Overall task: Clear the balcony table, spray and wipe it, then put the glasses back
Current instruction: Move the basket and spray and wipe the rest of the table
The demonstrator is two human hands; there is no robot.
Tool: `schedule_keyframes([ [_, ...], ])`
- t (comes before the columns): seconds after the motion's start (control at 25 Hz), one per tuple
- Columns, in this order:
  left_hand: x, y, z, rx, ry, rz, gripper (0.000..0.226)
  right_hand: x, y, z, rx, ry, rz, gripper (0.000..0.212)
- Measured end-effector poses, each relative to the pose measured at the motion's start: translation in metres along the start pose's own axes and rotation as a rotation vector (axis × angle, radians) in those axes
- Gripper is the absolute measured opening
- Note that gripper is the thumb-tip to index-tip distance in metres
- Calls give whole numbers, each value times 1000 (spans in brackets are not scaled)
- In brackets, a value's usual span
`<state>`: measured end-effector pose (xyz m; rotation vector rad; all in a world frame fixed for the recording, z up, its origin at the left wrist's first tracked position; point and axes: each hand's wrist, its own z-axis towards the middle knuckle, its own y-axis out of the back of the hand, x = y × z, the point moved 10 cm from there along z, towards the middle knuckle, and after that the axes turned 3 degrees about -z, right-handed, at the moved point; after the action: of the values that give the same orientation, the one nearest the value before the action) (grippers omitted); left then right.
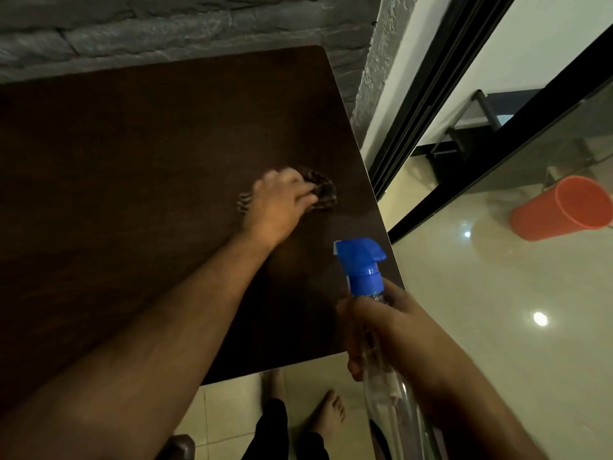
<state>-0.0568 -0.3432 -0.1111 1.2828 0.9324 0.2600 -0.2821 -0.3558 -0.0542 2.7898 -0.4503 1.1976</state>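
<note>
Dark brown desk [116, 161] fills the left and centre of the frame. At centre I see the left hand [278, 207], motion-blurred, fingers curled on a dark checked cloth [320, 190] pressed to the desk near its right edge. At lower right, my right hand [388, 330] grips a clear spray bottle [381, 370] with blue trigger head, held apart from the cloth.

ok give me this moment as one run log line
step: wiping | left hand: presses cloth on table | right hand: holds spray bottle near table corner | glasses: none on table
</note>
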Motion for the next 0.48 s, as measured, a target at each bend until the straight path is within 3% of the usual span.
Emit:
schedule_keyframes([
  [0.08, -33, -20, -57, 110, -165, -31, 33, -2, -2, -4, 10, -5, 8, 23],
  [0.2, 1, 5, -124, -29, -200, -10, 35, -16, 2, -10, 39, -41, 68, 22],
  [0.32, 40, 27, -85, -151, -35, 15, 38, -24, 20, -12, -11, -42, 106, 24],
  [0.48, 11, 16, 13, -198, 57, 82, 31, -11, 48, -5, -136, 59, 88, 21],
])
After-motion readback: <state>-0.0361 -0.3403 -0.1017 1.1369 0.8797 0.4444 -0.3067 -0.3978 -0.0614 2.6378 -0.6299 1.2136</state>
